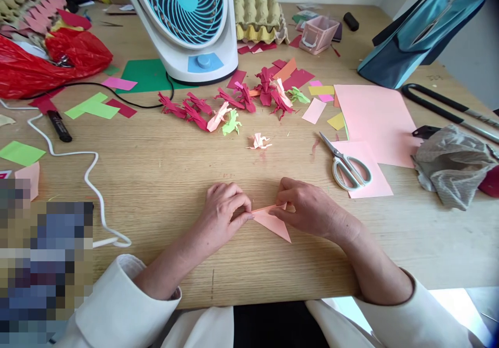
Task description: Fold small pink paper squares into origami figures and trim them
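Note:
A small folded piece of pink paper [276, 224] lies between my hands near the table's front edge, one pointed corner turned toward me. My left hand [230, 208] pinches its left tip between thumb and fingers. At its upper right, my right hand [300, 206] grips the paper the same way. Beyond them sits a small pale pink folded figure [259, 141]. Scissors [349, 166] with white handles rest on a pink sheet [372, 182] to the right.
Red, pink and green folded figures [245, 97] lie before a white fan [202, 57]. A white cable [93, 169] and red bag [78, 52] are at left. A large pink sheet [374, 119], blue bag [401, 52] and grey mesh cloth [454, 161] are at right.

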{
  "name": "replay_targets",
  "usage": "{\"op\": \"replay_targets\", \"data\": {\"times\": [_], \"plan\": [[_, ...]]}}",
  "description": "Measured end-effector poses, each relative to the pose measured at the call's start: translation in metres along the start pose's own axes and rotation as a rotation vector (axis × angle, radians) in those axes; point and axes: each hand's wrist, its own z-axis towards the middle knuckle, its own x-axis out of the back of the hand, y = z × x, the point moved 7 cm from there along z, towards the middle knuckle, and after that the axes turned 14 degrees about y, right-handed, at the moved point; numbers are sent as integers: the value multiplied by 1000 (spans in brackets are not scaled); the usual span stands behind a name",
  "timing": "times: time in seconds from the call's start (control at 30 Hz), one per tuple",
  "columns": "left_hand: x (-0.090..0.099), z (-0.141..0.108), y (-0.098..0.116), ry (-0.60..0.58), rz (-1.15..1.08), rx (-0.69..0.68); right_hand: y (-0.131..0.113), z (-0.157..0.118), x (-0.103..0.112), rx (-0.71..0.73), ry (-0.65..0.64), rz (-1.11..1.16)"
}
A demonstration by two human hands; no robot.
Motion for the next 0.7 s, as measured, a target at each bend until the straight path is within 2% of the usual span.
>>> {"op": "replay_targets", "data": {"times": [0.7], "plan": [[-5,-8,1,123,149,40,-3,1,-1,-9,4,-45]]}}
